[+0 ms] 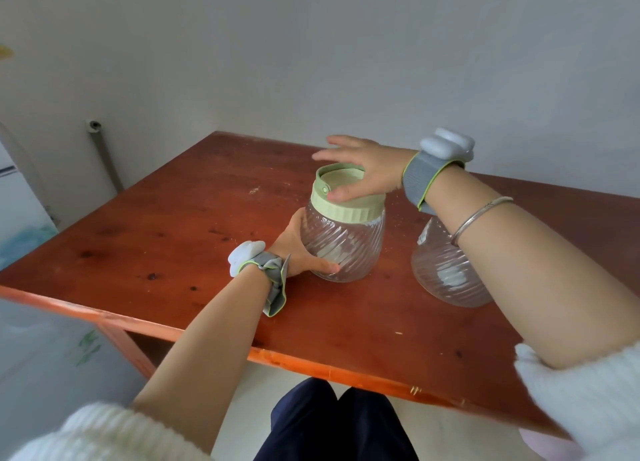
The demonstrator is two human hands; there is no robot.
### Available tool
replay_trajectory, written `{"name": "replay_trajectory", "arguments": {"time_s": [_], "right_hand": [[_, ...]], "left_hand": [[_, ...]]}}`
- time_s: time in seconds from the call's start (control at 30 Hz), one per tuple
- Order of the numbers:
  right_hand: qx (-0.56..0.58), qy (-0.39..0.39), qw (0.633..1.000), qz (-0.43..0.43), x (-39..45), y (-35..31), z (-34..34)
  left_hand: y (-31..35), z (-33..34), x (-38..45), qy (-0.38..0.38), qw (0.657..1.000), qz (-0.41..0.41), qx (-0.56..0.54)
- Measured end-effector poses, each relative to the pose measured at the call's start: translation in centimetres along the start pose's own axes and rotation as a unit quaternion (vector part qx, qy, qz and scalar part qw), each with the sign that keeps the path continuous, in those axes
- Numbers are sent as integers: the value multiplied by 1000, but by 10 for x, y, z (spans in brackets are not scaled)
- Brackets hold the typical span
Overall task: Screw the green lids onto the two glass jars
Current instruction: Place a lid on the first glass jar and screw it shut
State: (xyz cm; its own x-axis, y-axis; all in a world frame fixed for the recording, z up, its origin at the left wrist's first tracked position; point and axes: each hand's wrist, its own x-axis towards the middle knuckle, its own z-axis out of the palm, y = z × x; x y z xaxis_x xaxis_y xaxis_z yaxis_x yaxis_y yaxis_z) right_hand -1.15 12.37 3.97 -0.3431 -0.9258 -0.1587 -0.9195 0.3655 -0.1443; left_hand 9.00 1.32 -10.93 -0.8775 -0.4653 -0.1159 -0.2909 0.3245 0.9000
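Head view
Surface: reddish-brown wooden table point(145, 239), scuffed, dark knots; plain grey wall point(346, 45) behind.
Lidded jar: clear ribbed glass jar point(341, 242), mid-table, wearing pale green ridged plastic lid point(348, 201).
Second jar: ribbed glass jar point(446, 270) to its right, top hidden by forearm.
Left hand point(298, 249): fingers wrapped around lidded jar's base.
Right hand point(363, 169): fingers spread, palm and thumb on lid.

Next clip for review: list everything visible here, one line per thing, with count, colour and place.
table: one, reddish-brown wood, against the wall
glass jars: two, clear ribbed; one mid-table, other to its right, top hidden by the forearm
green lid: one, pale green, on the middle jar
pipe: one, grey, left wall
wrist devices: two, grey-white, one on each wrist
bracelet: one, silver, right forearm
left hand: grips middle jar's side
right hand: rests on lid, fingers spread
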Motion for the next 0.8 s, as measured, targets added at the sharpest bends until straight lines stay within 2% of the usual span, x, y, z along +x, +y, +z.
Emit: {"name": "replay_trajectory", "arguments": {"time_s": [0.1, 0.3, 0.47, 0.6, 0.7, 0.8], "right_hand": [[17, -64, 998, -22, -1, -4, 2], [-103, -1, 990, 101, 13, -11, 6], [-89, 10, 987, 133, 5, -4, -5], [-78, 10, 996, 38, 4, 2, 1], [-53, -12, 998, 26, 3, 2, 17], [-25, 97, 994, 34, 7, 2, 35]], "left_hand": [[1, 1, -1, 1, 1000, 1, -4], [-1, 1, 0, 4, 1000, -2, -3], [0, 3, 1, 2, 1000, 3, -6], [-1, 2, 0, 2, 1000, 11, -10], [-3, 3, -1, 5, 1000, 12, -19], [-1, 3, -2, 18, 999, 29, -12]]}}
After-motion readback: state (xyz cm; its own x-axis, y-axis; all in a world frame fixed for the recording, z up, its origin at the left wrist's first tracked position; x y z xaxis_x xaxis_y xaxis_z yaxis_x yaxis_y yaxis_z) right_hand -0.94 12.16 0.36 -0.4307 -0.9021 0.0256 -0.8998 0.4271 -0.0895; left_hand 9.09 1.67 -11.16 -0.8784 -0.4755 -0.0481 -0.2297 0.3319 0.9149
